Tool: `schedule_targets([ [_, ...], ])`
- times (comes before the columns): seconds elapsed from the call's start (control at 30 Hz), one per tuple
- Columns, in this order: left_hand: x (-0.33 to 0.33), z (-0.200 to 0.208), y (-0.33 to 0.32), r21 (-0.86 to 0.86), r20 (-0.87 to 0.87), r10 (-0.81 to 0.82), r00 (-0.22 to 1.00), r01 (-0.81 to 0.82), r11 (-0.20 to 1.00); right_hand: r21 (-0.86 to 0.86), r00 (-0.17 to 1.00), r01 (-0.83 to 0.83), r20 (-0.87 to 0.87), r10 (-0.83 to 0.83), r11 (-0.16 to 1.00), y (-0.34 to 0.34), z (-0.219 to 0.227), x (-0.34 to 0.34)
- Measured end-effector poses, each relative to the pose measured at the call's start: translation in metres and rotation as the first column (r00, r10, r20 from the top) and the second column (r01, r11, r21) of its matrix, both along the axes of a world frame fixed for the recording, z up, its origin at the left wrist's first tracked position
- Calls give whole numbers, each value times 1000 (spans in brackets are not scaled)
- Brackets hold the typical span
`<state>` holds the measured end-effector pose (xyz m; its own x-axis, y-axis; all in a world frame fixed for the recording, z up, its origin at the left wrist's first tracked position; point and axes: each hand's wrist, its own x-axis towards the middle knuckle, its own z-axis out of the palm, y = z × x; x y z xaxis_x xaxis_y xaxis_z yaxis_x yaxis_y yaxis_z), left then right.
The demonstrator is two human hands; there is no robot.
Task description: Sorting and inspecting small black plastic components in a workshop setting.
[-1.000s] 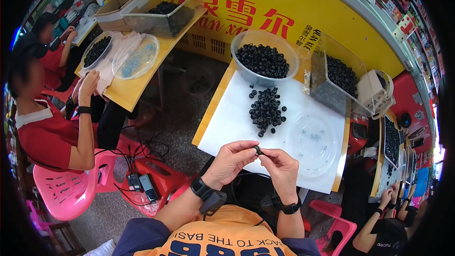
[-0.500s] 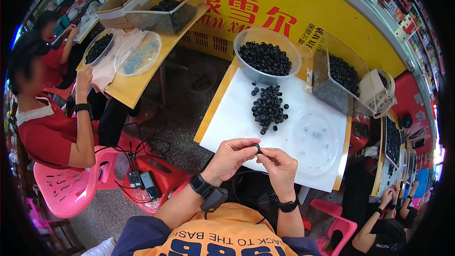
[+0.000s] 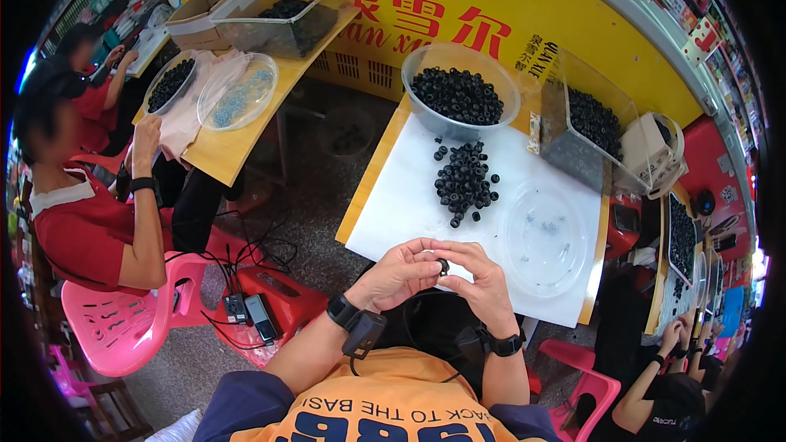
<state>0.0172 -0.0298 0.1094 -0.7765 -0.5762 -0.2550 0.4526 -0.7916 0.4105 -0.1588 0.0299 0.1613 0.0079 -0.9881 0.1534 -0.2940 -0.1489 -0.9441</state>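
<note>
At the front edge of the table, a small black ring-shaped piece (image 3: 443,267) is held between my two hands. My left hand (image 3: 403,275) pinches it with thumb and fingertips. My right hand (image 3: 479,282) closes on it from the other side, its fingers arching over the top and its thumb below. Beyond my hands, a loose pile of similar black pieces (image 3: 464,180) lies on a white sheet (image 3: 393,205). Right of the pile is a clear round lid (image 3: 565,266) holding tiny pale bits, too small to make out.
Behind the pile stands a clear round tub (image 3: 413,110) of black pieces, with a clear rectangular bin (image 3: 565,151) to its right. A co-worker in red (image 3: 94,225) sits at the left table (image 3: 217,160). A pink chair (image 3: 115,327) and red stool (image 3: 282,303) stand at left.
My right fingers have shifted up and over the black piece, and its round opening shows more. Both hands stay close together at the table edge.
</note>
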Motion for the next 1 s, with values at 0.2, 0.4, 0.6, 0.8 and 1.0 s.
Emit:
schedule_targets([
  [0.2, 3, -2, 3, 93, 35, -126, 991, 122, 988, 95, 999, -3, 38, 0, 995, 6, 1, -1],
  [0.4, 3, -2, 8, 165, -33, -152, 988, 155, 974, 63, 1000, 24, -17, -23, 998, 6, 3, 1],
  [0.6, 2, -1, 11, 206, -32, -136, 990, 140, 969, 9, 994, 67, -92, -66, 998, 8, -3, 5],
  [0.8, 5, -13, 12, 266, -79, -149, 986, 165, 950, 38, 990, 119, -75, -116, 992, 12, -12, 11],
  [1.0, -1, -12, 17, 400, -26, -57, 998, 63, 915, 42, 992, 125, -26, -124, 991, 11, -31, 11],
])
